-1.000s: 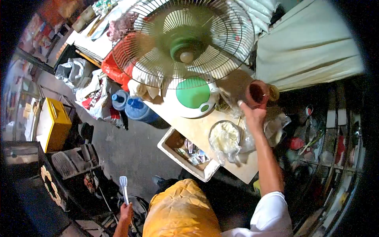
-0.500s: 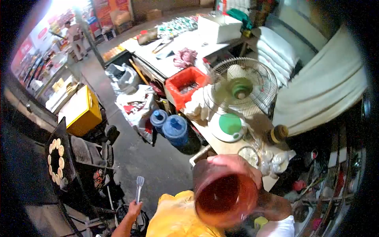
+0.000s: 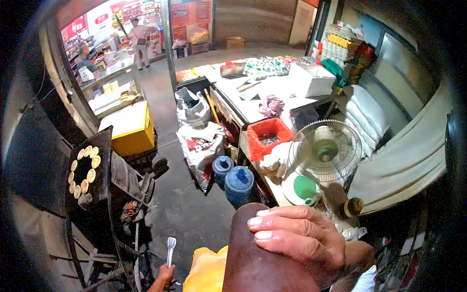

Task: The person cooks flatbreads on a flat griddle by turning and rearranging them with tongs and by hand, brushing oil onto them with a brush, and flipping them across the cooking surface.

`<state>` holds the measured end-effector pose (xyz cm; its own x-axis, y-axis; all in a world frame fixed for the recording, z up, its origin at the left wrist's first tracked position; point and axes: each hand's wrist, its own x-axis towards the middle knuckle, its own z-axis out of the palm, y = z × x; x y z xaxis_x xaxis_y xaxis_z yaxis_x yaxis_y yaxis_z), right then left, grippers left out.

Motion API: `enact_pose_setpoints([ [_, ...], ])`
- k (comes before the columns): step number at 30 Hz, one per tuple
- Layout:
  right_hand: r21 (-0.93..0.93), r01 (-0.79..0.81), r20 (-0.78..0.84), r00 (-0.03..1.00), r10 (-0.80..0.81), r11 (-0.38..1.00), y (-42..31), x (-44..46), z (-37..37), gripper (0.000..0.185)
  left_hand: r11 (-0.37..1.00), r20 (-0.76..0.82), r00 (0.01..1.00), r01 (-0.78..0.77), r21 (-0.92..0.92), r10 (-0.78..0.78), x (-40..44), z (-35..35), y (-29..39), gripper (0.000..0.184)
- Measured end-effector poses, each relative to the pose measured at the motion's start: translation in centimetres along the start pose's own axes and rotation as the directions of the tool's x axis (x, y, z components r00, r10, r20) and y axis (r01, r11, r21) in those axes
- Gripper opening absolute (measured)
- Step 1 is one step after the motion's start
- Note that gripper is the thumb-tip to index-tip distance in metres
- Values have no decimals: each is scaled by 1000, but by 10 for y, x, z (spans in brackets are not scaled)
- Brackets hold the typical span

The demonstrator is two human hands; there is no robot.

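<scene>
Close to the camera, my right hand (image 3: 304, 238) is wrapped round a large reddish-brown cup (image 3: 248, 253), which is tilted up and fills the lower middle of the view. Its opening is out of sight. Low at the left of centre, my left hand (image 3: 166, 273) grips metal tongs (image 3: 170, 249) that point upward. The yellow cloth (image 3: 206, 267) over my front lies between the two hands. On the dark griddle (image 3: 86, 192) at the left, several round pale cakes (image 3: 91, 175) form a ring.
Blue water jugs (image 3: 239, 184) and white bags (image 3: 200, 146) stand on the floor ahead. A fan (image 3: 326, 150), a green-and-white lidded container (image 3: 299, 189) and a red-lined bin (image 3: 268, 138) are at the right. A yellow box (image 3: 134, 131) is at left; people (image 3: 139, 43) stand farther back.
My right hand has brought the cup from over the table up close to the camera, tilting it. The view has risen and turned left. My left hand keeps the tongs.
</scene>
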<state>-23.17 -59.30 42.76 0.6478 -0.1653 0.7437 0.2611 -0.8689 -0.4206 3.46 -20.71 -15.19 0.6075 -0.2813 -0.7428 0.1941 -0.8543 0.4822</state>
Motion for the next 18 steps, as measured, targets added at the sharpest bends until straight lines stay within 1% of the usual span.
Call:
enact_pose_setpoints([
  [1,-15,124,-26,992,-124,992,9,3,4,41,992,-44,997,-56,112,61,-2,1,-5,26],
  [2,-21,190,-39,981,-191,982,8,5,5,40,969,-82,988,-108,224,129,-2,3,-8,27],
  [3,-29,255,-51,965,-256,967,7,6,6,40,970,-88,988,-105,218,127,-1,5,-9,27],
  [5,-53,44,72,997,-41,998,-9,11,6,26,973,-65,989,-117,197,132,-1,9,-12,31],
  [6,-43,50,72,996,-47,998,-2,13,10,26,975,-75,989,-111,193,127,1,9,-16,31],
  [7,-37,278,5,961,-278,960,13,16,16,33,990,-49,996,-64,124,70,8,14,-22,31],
  [8,-35,389,-30,920,-390,921,17,17,18,37,998,-18,1000,-16,55,17,13,16,-29,32],
  [9,-41,495,-65,866,-496,868,20,18,20,40,999,-25,1000,-11,50,13,7,14,-26,32],
  [11,-35,465,-40,884,-466,885,17,17,21,39,996,-70,996,-46,70,51,-31,7,10,30],
  [12,-32,457,-32,889,-457,889,16,17,23,39,997,-75,996,-44,66,49,-31,6,6,30],
  [14,-41,465,-99,879,-466,885,10,18,26,38,995,-25,1000,2,-102,-4,-27,6,1,28],
  [15,-44,467,-122,875,-469,883,4,19,23,38,995,-27,1000,2,-102,-5,-29,6,1,28],
  [16,-15,278,-11,961,-278,960,-20,25,11,31,996,-38,999,-31,-84,28,-33,4,3,27],
  [17,-8,74,104,992,-73,997,-33,28,5,26,996,-49,997,-63,-65,60,-37,3,4,27],
  [18,-5,75,105,992,-74,997,-34,27,5,26,996,-51,997,-60,-66,57,-40,1,5,27],
])
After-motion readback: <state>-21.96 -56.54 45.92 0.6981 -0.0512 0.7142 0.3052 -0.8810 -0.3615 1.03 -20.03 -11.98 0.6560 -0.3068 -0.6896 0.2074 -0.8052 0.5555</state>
